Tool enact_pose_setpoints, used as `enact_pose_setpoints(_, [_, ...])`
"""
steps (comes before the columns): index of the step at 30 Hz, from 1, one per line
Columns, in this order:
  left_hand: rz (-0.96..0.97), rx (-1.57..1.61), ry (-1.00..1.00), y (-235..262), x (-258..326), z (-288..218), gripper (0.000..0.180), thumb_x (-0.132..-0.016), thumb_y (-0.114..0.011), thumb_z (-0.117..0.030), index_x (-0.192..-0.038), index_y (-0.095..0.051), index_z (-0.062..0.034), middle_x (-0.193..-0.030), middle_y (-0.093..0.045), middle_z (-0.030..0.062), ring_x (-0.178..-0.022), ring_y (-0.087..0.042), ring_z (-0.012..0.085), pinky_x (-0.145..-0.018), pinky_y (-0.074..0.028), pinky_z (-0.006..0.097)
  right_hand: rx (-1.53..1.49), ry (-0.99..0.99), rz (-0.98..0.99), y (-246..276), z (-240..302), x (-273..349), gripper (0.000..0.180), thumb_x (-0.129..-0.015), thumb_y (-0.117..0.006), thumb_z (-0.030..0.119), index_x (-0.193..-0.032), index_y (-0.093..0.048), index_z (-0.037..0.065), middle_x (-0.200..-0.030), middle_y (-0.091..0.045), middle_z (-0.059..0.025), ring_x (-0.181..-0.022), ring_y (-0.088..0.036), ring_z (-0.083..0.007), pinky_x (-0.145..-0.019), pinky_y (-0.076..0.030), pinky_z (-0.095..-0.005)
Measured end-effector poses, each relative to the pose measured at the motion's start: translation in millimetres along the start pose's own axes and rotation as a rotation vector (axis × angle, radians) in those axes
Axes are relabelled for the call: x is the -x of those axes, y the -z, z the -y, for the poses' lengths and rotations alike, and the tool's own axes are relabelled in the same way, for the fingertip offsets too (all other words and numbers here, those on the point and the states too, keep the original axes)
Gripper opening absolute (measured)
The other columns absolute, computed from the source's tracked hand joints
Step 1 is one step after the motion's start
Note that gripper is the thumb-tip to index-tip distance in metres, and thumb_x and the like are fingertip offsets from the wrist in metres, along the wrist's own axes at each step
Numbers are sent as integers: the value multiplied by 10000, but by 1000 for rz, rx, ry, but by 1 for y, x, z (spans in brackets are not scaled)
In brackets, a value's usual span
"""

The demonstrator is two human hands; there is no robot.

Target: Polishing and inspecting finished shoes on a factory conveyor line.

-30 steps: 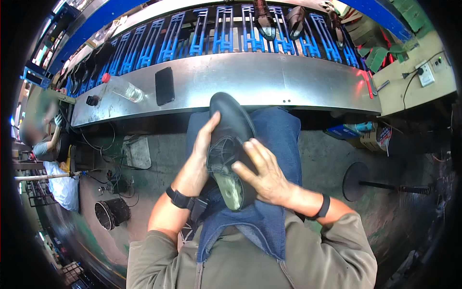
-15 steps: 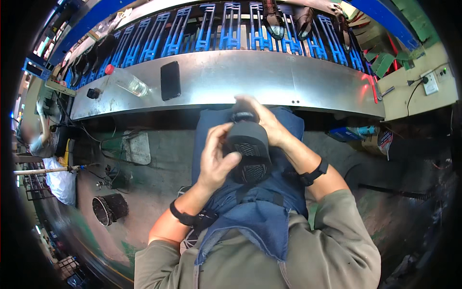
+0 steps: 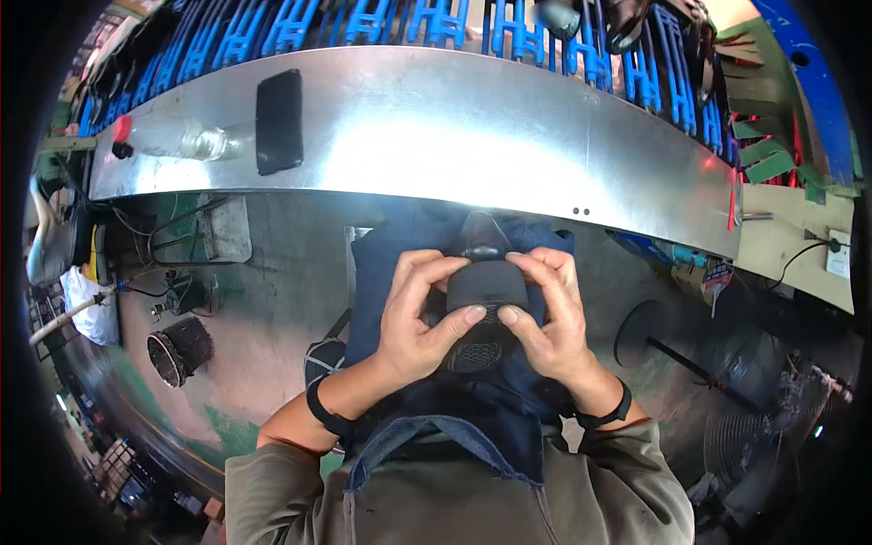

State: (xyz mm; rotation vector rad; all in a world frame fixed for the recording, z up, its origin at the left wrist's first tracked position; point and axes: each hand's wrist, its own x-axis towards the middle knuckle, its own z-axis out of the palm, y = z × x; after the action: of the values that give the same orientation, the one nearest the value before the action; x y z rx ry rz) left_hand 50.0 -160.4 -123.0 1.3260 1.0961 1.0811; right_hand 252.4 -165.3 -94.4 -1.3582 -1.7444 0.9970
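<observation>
A black shoe [image 3: 487, 284] with a thick sole and a mesh-like tread is held over my lap. My left hand [image 3: 420, 313] grips its left side, fingers on the upper edge and thumb against the tread side. My right hand [image 3: 552, 313] grips the opposite side the same way, so the two thumbs nearly meet. Beyond the fingers, a dark glossy part of the shoe points toward the bench. Beneath it lies my blue apron [image 3: 381, 245].
Ahead runs a metal bench edge [image 3: 409, 127], bearing a black phone [image 3: 279, 123] and a clear bottle with a red cap [image 3: 186, 141]. Behind it stand blue racks [image 3: 368, 20] with dark shoes [image 3: 625, 23]. A black bucket [image 3: 182, 350] is on the floor to the left.
My right hand has come down from the far end to the shoe's right side. The shoe has tipped, its sole edge now facing me more. My view has shifted closer to the bench.
</observation>
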Motion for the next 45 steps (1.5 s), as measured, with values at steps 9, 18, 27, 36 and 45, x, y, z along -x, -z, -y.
enact_pose_setpoints(9, [106,200,219,6,-34,10,430,-841,-785,-96,-1204,-576,0,-1111,-497,102,-900,-499,165,-788,-444,290,-9,-65,-42,-2,-12,-29,498,-776,-814,82,-1226,-629,-24,-1100,-540,-174,-978,-545,-278,-796,-487,-346])
enact_pose_setpoints(18, [281,-369,-88,-9,-79,-6,457,-794,-786,-163,-1183,-620,12,-1252,-603,165,-1156,-577,362,-962,-477,442,-448,-312,13,20,-50,-42,678,-827,-812,205,-1407,-525,5,-1362,-476,-123,-1275,-481,-229,-1041,-433,-365])
enact_pose_setpoints(27, [301,40,-193,-9,-11,-46,777,-773,-791,-379,-1377,-501,14,-1388,-434,229,-1369,-343,377,-1110,-345,475,-603,178,321,16,6,4,421,-883,-578,243,-1215,-642,-8,-1430,-370,-274,-1336,-393,-368,-1119,-308,-460])
enact_pose_setpoints(36, [402,-19,-166,-49,14,-33,676,-1005,-421,-569,-1276,-616,18,-1389,-537,223,-1365,-450,341,-1136,-335,445,-638,179,-53,7,4,60,498,-1063,-357,387,-1114,-683,15,-1316,-565,-172,-1308,-433,-317,-1123,-317,-452])
enact_pose_setpoints(45, [485,-368,-260,-32,71,-4,1253,-603,-949,-359,-1556,-217,-2,-1532,-314,290,-1400,-377,467,-1146,-375,479,-832,283,-177,18,30,79,906,-1029,-119,643,-1345,-498,-116,-1430,-466,-234,-1370,-421,-323,-1175,-270,-424])
